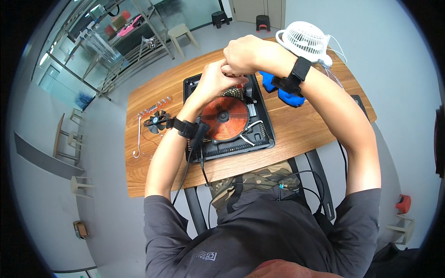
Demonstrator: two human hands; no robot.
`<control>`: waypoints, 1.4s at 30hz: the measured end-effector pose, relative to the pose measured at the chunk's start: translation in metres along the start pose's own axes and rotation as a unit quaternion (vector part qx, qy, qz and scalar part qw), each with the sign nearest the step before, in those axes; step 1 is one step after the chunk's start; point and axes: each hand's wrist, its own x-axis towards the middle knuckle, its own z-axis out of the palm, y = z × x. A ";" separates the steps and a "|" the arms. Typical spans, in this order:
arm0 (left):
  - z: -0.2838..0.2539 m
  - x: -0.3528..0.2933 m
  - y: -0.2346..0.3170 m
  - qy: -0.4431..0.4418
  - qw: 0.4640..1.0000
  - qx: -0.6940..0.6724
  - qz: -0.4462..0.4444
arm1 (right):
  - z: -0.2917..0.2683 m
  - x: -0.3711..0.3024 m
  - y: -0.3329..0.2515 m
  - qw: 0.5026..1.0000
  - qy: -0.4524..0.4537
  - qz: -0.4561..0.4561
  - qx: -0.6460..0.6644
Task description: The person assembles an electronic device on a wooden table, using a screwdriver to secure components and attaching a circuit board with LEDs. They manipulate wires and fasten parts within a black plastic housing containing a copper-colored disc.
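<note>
Over the far end of an open black casing (232, 149): left hand (215, 83) and right hand (245, 54), raised, brought together, touching at the fingers. Cannot tell whether clamped on anything in either; fingertips partly hidden behind the back of the right. Around each wrist, a black strap. Casing lying flat on wood table (303, 132), below both hands. Inside it, round copper coil (237, 123), with white wires (252, 131) beside. Left of casing: small black fan (156, 122), near row of small parts (154, 107). To the right: blue cloth (291, 98); farther back, white fan (305, 39).
</note>
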 end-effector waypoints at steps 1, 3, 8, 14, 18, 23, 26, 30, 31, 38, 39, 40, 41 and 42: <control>0.000 0.001 0.001 0.023 1.000 0.003 0.005 | -0.001 0.000 0.001 1.000 -0.006 0.009 0.009; 0.005 0.001 0.006 0.069 0.997 0.009 0.015 | 0.000 0.000 0.003 0.999 -0.019 0.026 0.028; 0.004 0.002 -0.016 0.028 0.991 -0.129 0.016 | 0.002 0.005 0.006 0.997 -0.055 -0.018 0.048; 0.005 -0.006 -0.002 0.027 0.999 -0.045 -0.013 | -0.008 0.008 -0.010 0.996 -0.084 0.035 0.008; -0.001 -0.009 0.000 0.039 0.999 0.029 -0.021 | -0.010 0.008 -0.014 0.994 -0.098 0.039 0.004; 0.005 -0.001 -0.014 0.037 0.997 -0.063 -0.010 | -0.011 0.002 0.002 0.995 -0.098 -0.016 -0.006; 0.004 -0.007 0.005 0.017 0.993 -0.117 -0.016 | -0.015 0.005 -0.004 0.991 -0.130 0.011 0.008; 0.007 -0.003 -0.015 0.011 0.996 -0.083 0.007 | -0.014 -0.002 -0.007 0.999 -0.043 -0.022 0.007; 0.007 -0.001 -0.017 0.011 0.998 -0.063 0.014 | -0.010 0.003 -0.009 0.999 -0.024 -0.027 0.008; 0.009 0.004 -0.017 0.041 0.994 -0.097 0.006 | -0.015 0.000 0.001 0.994 -0.102 0.029 0.017; 0.012 0.003 -0.020 0.033 0.993 -0.112 -0.007 | -0.012 -0.003 0.003 0.994 -0.110 0.000 0.028; 0.010 0.004 -0.023 0.015 0.993 -0.120 -0.009 | -0.005 0.000 0.005 0.996 -0.087 -0.007 0.033; 0.009 0.002 -0.025 0.007 0.987 -0.161 0.000 | 0.004 0.005 0.009 0.997 -0.064 -0.013 0.038; 0.009 0.002 -0.027 0.011 0.989 -0.150 0.006 | 0.012 0.008 0.012 0.998 -0.042 -0.017 0.043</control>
